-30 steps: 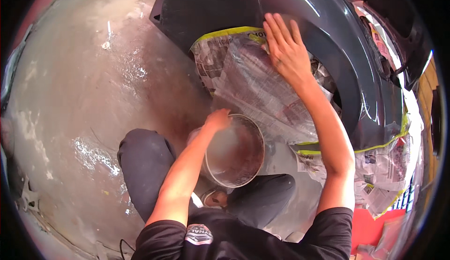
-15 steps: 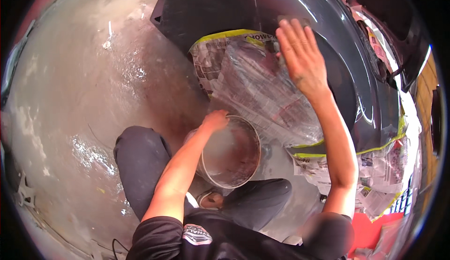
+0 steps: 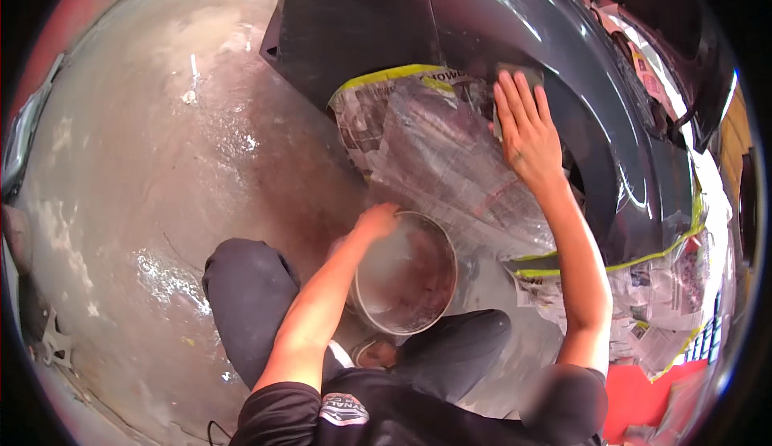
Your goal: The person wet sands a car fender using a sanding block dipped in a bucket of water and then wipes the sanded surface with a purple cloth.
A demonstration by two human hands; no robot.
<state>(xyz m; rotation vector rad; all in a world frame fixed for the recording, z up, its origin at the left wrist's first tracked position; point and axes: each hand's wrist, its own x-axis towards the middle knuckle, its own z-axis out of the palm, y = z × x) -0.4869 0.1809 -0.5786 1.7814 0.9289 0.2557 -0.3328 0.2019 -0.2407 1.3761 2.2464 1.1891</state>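
My left hand (image 3: 376, 221) is closed over the far-left rim of a round bucket (image 3: 455, 265). Murky, greyish contents show inside, and the bucket stands between my bent legs. Out in front, my right hand (image 3: 531, 128) lies flat with straight fingers over a thin grey sheet (image 3: 527, 69), which looks like sandpaper. Its edges stick out past my fingertips and beside my palm. Beneath it is the dark grey car body panel (image 3: 474, 20), by the edge of the wheel arch. Newspaper and clear plastic masking (image 3: 450, 156) covers the wheel area, edged with yellow-green tape (image 3: 386, 74).
Wet, shiny concrete floor (image 3: 145, 172) spreads to the left. More taped newspaper (image 3: 655, 285) hangs along the car's right side, near a red object (image 3: 651, 402) at the lower right. Metal parts (image 3: 56, 341) lie along the left edge.
My right hand has moved nearer and slightly right across the panel, with the grey sheet under it. My left hand keeps its grip on the bucket rim. The whole view has shifted slightly.
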